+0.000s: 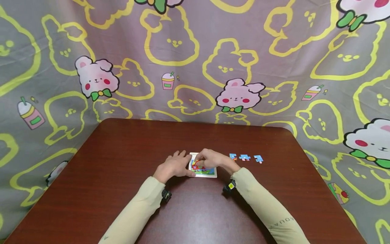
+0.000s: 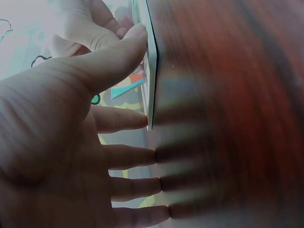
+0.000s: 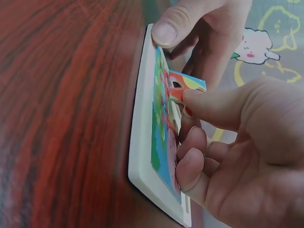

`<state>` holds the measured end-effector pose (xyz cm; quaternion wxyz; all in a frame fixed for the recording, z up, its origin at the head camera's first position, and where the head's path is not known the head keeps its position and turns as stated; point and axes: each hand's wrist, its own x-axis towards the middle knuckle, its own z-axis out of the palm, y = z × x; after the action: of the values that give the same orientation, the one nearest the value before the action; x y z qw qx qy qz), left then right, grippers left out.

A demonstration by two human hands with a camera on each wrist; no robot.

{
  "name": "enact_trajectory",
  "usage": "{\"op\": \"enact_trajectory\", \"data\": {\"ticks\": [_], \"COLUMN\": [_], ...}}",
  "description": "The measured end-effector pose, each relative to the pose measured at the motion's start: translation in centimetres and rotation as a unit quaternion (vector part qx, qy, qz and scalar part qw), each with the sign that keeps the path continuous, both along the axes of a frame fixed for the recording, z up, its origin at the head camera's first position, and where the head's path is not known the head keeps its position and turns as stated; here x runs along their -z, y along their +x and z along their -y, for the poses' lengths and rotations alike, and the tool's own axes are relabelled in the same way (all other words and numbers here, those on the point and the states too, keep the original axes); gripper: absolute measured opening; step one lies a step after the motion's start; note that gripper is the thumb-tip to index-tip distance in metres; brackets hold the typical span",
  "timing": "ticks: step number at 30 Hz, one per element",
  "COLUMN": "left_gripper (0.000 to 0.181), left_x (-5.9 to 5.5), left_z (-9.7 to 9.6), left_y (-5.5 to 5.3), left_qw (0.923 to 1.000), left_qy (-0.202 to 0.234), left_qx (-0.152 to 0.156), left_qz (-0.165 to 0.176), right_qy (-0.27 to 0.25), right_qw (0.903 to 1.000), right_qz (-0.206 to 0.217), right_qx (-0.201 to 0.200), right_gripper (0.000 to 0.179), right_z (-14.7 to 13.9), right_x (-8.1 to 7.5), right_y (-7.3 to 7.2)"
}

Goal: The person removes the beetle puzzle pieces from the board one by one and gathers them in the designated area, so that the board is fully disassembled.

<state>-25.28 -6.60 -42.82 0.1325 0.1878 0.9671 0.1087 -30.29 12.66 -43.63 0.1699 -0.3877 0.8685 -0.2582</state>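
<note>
A small white-framed jigsaw puzzle [image 3: 140, 128] lies on the table with a colourful picture partly filled in. My left hand [image 1: 174, 165] rests at its left side, fingers spread and straight with their tips on the tabletop. The left thumb [image 2: 124, 53] presses on the frame's near rim. Over the puzzle, my right hand [image 1: 210, 158] pinches a red, yellow and blue jigsaw piece [image 3: 195, 82] between thumb and fingers. That piece stands tilted up above the picture, and the other right fingertips touch the puzzle surface. In the head view the right hand hides much of the upper part.
To the right of the puzzle lie three loose blue jigsaw pieces: a near one [image 1: 233, 156], a middle one [image 1: 244, 157] and a far one [image 1: 258, 158]. The brown table [image 1: 137, 142] runs back to a patterned curtain [image 1: 182, 74].
</note>
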Motion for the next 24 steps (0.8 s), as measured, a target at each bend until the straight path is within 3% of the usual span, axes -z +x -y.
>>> {"op": "enact_trajectory", "data": {"ticks": [11,17,24], "left_gripper": [0.086,0.085,0.087], "left_x": [0.2,0.1,0.1], "left_z": [-0.1,-0.2,-0.3], "left_y": [0.0,0.0,-0.2], "left_qw": [1.0000,1.0000,1.0000], "left_qy": [0.004,0.002,-0.005], "left_qx": [-0.002,-0.005,-0.005], "left_qz": [0.005,0.004,0.002], "right_qy": [-0.012,-0.023,-0.036], "right_qw": [0.9979,0.9972,0.9940], "right_qz": [0.042,0.043,0.065], "right_qx": [0.048,0.057,0.081], "right_gripper": [0.016,0.014,0.005], "right_z": [-1.3,-2.8,-4.9], "right_x": [-0.5,-0.5,-0.5], "right_y": [0.1,0.0,-0.3]}}
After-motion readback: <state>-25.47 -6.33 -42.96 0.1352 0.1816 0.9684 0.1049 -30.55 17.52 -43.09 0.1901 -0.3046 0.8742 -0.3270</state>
